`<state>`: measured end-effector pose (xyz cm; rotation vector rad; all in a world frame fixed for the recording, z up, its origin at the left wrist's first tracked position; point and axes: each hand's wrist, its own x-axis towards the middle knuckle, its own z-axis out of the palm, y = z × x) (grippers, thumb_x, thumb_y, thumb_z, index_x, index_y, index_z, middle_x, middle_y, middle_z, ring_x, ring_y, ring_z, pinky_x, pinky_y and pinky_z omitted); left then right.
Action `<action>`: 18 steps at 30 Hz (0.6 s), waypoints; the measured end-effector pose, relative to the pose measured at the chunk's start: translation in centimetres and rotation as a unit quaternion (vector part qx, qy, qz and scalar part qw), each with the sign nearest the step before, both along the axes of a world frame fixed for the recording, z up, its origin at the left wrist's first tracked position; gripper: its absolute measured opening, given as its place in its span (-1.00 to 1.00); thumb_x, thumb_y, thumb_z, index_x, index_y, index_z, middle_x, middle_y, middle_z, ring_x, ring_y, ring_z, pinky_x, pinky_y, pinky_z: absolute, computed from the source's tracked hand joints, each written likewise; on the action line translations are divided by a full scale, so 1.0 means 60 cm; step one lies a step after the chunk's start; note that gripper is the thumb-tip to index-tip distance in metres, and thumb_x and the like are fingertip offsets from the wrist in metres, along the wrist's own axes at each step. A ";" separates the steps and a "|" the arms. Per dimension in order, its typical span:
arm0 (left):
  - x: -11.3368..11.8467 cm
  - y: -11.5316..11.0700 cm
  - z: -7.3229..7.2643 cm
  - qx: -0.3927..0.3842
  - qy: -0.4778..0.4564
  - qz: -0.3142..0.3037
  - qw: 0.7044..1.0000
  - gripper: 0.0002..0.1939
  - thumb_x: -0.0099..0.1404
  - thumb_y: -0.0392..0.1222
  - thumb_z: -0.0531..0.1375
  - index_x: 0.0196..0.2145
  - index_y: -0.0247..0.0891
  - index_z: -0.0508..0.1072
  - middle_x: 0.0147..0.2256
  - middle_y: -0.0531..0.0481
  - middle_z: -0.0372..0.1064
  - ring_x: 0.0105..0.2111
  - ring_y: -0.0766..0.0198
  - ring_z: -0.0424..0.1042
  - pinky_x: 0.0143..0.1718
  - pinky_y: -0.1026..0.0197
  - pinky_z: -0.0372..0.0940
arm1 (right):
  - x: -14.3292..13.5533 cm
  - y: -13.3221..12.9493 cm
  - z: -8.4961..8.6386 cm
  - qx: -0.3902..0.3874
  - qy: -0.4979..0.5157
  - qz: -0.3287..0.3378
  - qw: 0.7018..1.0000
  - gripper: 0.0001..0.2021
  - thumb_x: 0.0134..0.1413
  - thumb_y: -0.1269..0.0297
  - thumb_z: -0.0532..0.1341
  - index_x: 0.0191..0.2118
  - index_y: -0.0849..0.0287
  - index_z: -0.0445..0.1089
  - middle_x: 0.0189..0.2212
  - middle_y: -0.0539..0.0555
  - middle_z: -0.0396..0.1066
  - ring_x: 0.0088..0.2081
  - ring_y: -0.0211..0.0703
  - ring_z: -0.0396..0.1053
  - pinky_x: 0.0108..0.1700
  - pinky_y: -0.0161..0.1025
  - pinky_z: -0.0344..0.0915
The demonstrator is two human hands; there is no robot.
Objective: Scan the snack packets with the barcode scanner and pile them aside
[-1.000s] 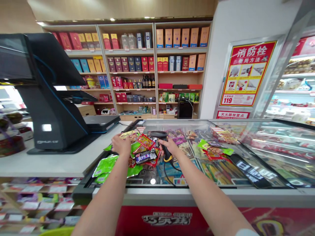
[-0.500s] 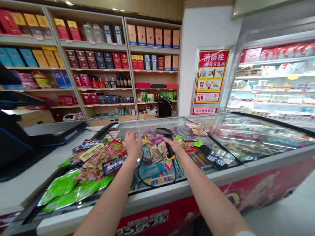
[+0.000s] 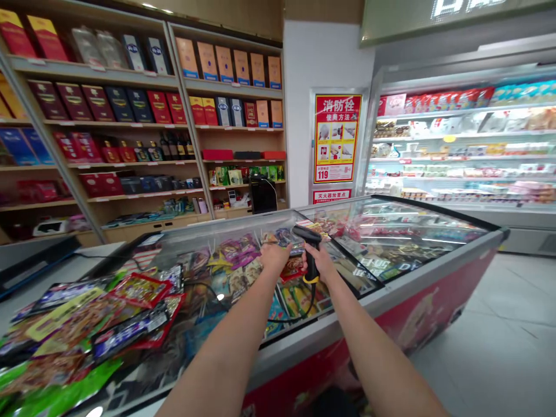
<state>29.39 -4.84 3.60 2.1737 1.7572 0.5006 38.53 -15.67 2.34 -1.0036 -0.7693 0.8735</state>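
Note:
My right hand (image 3: 317, 262) is wrapped round the grip of a black barcode scanner (image 3: 307, 234) with a yellow-ringed cable end. The scanner is held above the glass top of the chest freezer (image 3: 299, 347). Close on its left, my left hand (image 3: 274, 256) reaches forward, thumb and fingers closing at the edge of a small dark snack packet (image 3: 297, 249); its fingertips are partly hidden. Just below lies a red snack packet (image 3: 292, 270). A heap of snack packets (image 3: 130, 313), red, green, purple and brown, covers the left end of the glass.
The scanner's black cable (image 3: 299, 317) loops across the glass. At the left stands a counter (image 3: 95, 255) with a dark device on it. Shelves of boxed goods (image 3: 139, 104) line the back wall, and a lit display fridge (image 3: 460, 139) stands at the right.
My view has turned right. My left hand has moved from beside the packet heap to the packets near the scanner, and its fingers have closed in. My right hand still grips the scanner.

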 end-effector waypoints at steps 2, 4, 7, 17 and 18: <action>0.012 0.007 -0.004 -0.002 0.002 0.007 1.000 -0.37 0.05 0.21 0.24 -0.04 -0.27 0.50 0.14 -0.44 0.25 0.17 -0.27 0.19 0.09 -0.25 0.10 | 0.017 -0.003 -0.006 0.002 0.000 -0.007 1.000 -0.57 -0.27 -0.05 0.37 -0.43 0.17 0.27 -0.72 -0.10 0.31 -0.75 -0.29 0.27 -0.69 -0.32 0.32; 0.019 0.011 -0.008 -0.004 -0.004 0.012 1.000 -0.41 0.02 0.16 0.28 -0.06 -0.25 0.51 0.14 -0.43 0.25 0.17 -0.26 0.20 0.07 -0.23 0.14 | 0.028 -0.003 -0.014 0.002 0.005 -0.012 1.000 -0.58 -0.25 -0.05 0.36 -0.40 0.17 0.28 -0.72 -0.10 0.31 -0.74 -0.29 0.27 -0.69 -0.32 0.32; 0.022 0.015 -0.015 -0.015 -0.026 0.016 0.999 -0.54 0.03 0.06 0.30 -0.14 -0.24 0.52 0.09 -0.38 0.32 0.12 -0.21 0.27 0.05 -0.20 0.17 | 0.034 -0.001 -0.026 0.010 0.022 -0.026 0.999 -0.57 -0.24 -0.04 0.36 -0.34 0.17 0.29 -0.71 -0.12 0.30 -0.74 -0.29 0.27 -0.68 -0.32 0.32; -0.067 0.052 -0.020 0.129 -0.262 0.072 0.954 -0.86 0.25 -0.20 0.13 -0.25 -0.27 0.42 -0.31 -0.12 0.48 -0.24 0.13 0.48 -0.20 0.16 0.29 | 0.005 0.020 -0.010 0.005 0.026 0.009 1.000 -0.55 -0.26 -0.05 0.37 -0.37 0.13 0.23 -0.70 -0.12 0.29 -0.75 -0.31 0.22 -0.72 -0.34 0.23; -0.078 0.060 -0.020 0.143 -0.286 0.089 0.943 -0.84 0.23 -0.19 0.14 -0.24 -0.27 0.42 -0.31 -0.10 0.48 -0.26 0.15 0.48 -0.20 0.17 0.30 | -0.002 0.026 -0.005 0.005 0.019 0.014 1.000 -0.56 -0.25 -0.04 0.37 -0.37 0.13 0.23 -0.70 -0.12 0.29 -0.74 -0.31 0.23 -0.71 -0.34 0.22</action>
